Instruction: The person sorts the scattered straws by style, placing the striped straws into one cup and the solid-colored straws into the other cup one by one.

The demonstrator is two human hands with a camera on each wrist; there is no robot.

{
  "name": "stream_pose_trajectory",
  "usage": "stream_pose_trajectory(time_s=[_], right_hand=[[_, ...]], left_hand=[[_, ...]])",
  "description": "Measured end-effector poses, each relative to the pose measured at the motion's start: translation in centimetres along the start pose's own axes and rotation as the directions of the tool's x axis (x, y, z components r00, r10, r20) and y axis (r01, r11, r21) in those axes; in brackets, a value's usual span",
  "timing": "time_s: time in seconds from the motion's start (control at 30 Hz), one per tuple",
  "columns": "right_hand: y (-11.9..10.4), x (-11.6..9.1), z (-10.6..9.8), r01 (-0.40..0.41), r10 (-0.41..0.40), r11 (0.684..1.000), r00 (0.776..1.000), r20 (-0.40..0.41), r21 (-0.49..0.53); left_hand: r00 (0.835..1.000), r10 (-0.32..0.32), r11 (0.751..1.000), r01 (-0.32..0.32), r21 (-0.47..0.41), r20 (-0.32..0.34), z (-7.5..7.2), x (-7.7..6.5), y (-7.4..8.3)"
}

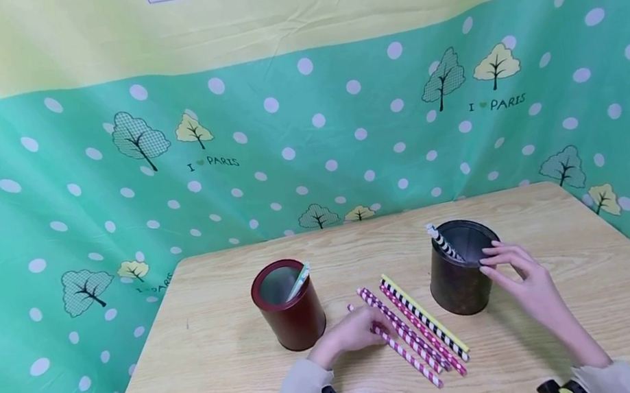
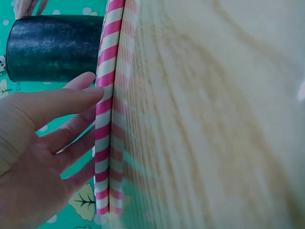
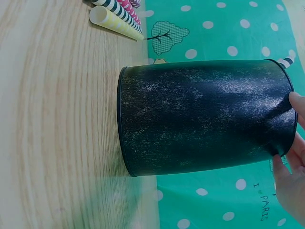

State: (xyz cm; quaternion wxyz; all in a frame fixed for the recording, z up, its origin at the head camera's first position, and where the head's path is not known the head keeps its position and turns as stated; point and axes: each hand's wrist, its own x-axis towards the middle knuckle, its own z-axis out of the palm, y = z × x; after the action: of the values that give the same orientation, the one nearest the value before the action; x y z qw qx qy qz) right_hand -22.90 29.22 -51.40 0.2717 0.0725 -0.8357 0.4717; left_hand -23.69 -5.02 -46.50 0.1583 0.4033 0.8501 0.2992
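Observation:
My left hand (image 1: 355, 330) is over the left side of a row of paper straws and pinches a pink-and-white striped straw (image 2: 106, 138). In the left wrist view its thumb presses the near side, with the fingertips partly hidden behind. The straw's length runs close along the tabletop. At the right, my right hand (image 1: 526, 283) touches the rim of a black can (image 3: 205, 119) with fairly straight fingers. The can stands upright, and a black-and-white straw (image 1: 447, 244) leans inside it. Beside the pinched straw lie a pink dotted straw (image 1: 432, 338) and a yellow straw (image 1: 436, 320).
A dark red can (image 1: 296, 321) stands left of the straws, holding a pale green-and-white straw (image 1: 298, 281). The wooden table (image 1: 208, 381) meets a green dotted cloth (image 1: 254, 130) at the back and sides.

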Motion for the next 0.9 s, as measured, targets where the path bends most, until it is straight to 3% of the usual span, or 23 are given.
stream_pose_trajectory(time_s=[0.37,0.7,0.9], right_hand=[[-0.02,-0.05,0.07,-0.002,0.002,1.0,1.0,-0.003,-0.012],[0.21,-0.11,0.14,0.005,-0.005,1.0,1.0,-0.007,-0.017],[0.41,-0.06,0.15,0.001,-0.001,1.0,1.0,-0.01,-0.023]], left_hand=[[1.0,0.011,0.996,-0.013,0.087,0.028,0.16,0.02,0.04],[0.996,0.09,0.973,-0.089,0.213,0.006,0.35,-0.16,-0.01],[0.999,0.044,0.982,-0.042,0.186,-0.007,0.09,0.03,0.3]])
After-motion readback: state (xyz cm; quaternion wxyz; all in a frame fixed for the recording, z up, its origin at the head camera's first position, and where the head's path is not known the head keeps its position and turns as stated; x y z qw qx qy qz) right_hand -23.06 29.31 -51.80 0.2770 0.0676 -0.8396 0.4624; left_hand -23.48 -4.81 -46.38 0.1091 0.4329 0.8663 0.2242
